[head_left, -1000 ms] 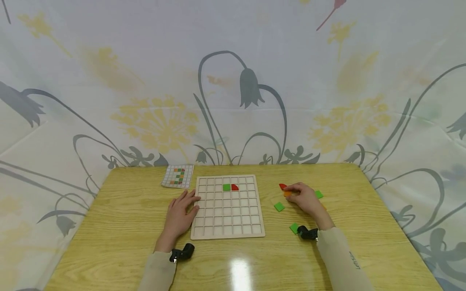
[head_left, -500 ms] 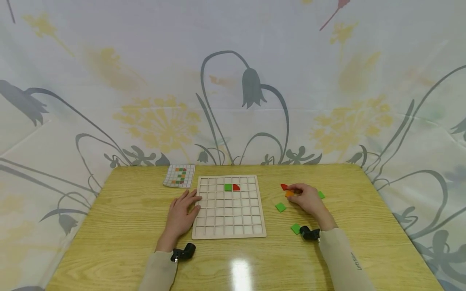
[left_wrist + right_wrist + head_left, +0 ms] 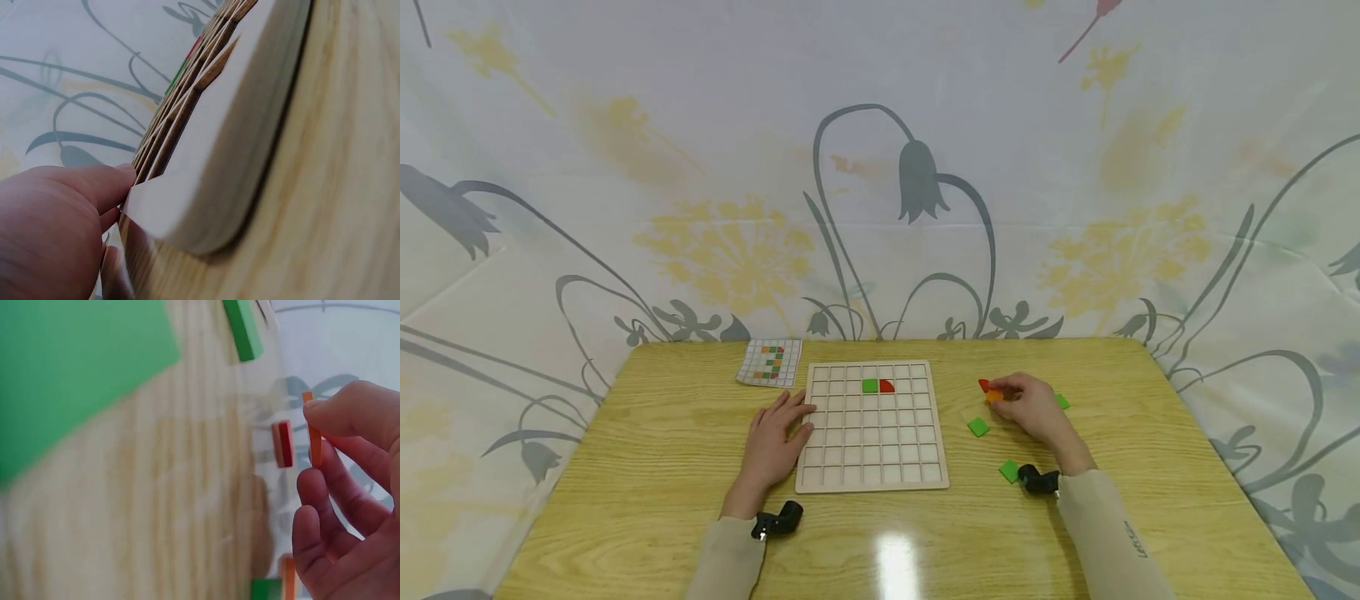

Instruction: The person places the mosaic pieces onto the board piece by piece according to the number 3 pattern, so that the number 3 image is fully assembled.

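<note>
My left hand (image 3: 775,437) rests at the left edge of a wooden grid board (image 3: 850,483), its fingers reaching over the rim. In the left wrist view the thumb touches the corner of the board (image 3: 206,206). A green square tile (image 3: 869,386) and a red quarter-round tile (image 3: 887,386) sit side by side in an upper row of the board. To the right of the board, my right hand (image 3: 1033,410) pinches an orange tile (image 3: 314,434) between thumb and fingers, lifted off the table. Close by lies a loose red tile (image 3: 983,385), partly hidden by the fingers in the head view.
Loose green tiles lie around the right hand: one green tile (image 3: 978,427) nearer the board, one by the wrist camera (image 3: 1037,479), one behind the hand. A paper pattern card (image 3: 769,363) with coloured squares lies at the back left. A patterned cloth (image 3: 850,250) stands behind the table.
My right hand has raised the orange tile slightly and now covers part of the red tile. The left hand stays on the board's edge. The head view has shifted a little.
</note>
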The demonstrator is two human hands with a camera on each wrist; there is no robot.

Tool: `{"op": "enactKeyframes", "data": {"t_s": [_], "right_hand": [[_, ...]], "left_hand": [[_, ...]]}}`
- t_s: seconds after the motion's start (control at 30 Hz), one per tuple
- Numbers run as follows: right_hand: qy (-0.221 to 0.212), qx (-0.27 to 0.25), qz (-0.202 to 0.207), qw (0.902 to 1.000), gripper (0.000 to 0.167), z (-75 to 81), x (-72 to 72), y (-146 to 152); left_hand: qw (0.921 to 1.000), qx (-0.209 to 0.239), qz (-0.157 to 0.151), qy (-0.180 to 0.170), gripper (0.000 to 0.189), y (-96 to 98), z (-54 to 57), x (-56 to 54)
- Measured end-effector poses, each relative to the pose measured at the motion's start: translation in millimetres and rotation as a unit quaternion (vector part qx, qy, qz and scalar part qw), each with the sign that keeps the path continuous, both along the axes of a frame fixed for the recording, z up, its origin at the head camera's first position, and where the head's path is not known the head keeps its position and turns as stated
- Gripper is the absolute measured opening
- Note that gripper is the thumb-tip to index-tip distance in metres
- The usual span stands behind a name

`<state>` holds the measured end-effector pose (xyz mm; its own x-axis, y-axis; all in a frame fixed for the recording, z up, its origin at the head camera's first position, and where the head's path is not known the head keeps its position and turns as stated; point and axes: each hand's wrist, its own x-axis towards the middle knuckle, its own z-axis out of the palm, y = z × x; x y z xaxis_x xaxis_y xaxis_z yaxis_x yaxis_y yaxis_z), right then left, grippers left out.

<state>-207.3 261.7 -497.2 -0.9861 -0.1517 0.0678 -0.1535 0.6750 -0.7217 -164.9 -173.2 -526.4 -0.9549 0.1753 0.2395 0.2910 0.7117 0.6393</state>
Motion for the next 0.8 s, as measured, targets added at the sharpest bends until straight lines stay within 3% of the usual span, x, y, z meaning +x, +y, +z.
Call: {"op": "enactKeyframes", "data": {"t_s": [0.33,0.8], "right_hand": [[0.038,-0.022,0.039,0.9983,0.024,9.0,-8.4,-24.6],[0.019,-0.069,0.085,0.9939,0.018,-1.4,-22.1,-96.4]], "left_hand": [[1.0000,0.001,-0.001,-0.001,0.031,-0.2,0.6,-0.1],[1.0000,-0.002,-0.002,0.000,0.031,-0.2,1.6,0.7]]}}
